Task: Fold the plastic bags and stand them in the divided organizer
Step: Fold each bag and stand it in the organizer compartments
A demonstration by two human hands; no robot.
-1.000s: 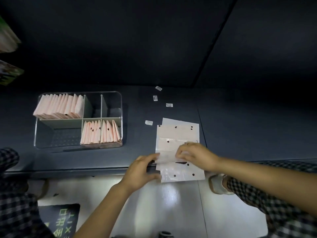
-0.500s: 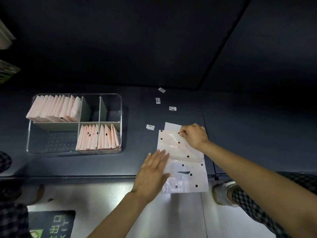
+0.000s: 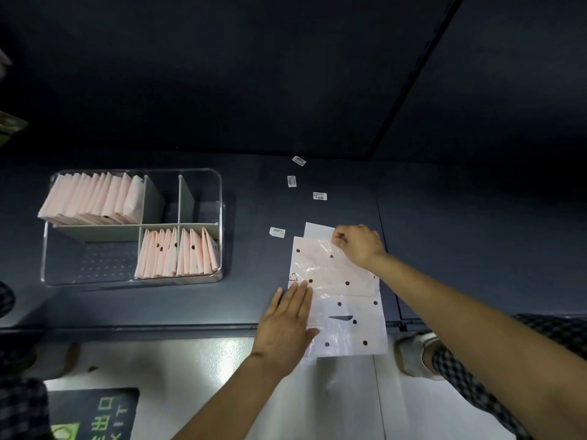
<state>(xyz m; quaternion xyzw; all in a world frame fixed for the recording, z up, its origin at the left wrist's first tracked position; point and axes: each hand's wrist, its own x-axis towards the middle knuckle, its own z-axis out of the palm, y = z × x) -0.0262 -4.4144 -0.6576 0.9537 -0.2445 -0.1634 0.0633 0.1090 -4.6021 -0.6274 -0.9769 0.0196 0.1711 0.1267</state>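
Observation:
A clear plastic bag (image 3: 343, 293) with dark dots lies flat on the dark table, its near end hanging over the table edge. My left hand (image 3: 287, 325) presses flat on the bag's left side with straight fingers. My right hand (image 3: 357, 244) pinches the bag's far edge, fingers curled. Another bag (image 3: 317, 229) peeks out underneath at the far end. To the left stands the clear divided organizer (image 3: 219, 217); folded pink bags (image 3: 95, 198) fill its far left compartment, and more stand in the two near right compartments (image 3: 178, 255).
Several small white barcode labels (image 3: 319, 195) lie scattered on the table beyond the bags. The table's front edge (image 3: 127, 328) runs below the organizer, with a pale glossy floor and a dark mat (image 3: 92, 414) beneath. My checked trousers and a shoe (image 3: 413, 354) show at the right.
The bag was spread out long toward me. My right hand went from the bag's middle to its far edge and stays there; my left hand flattened onto the left side.

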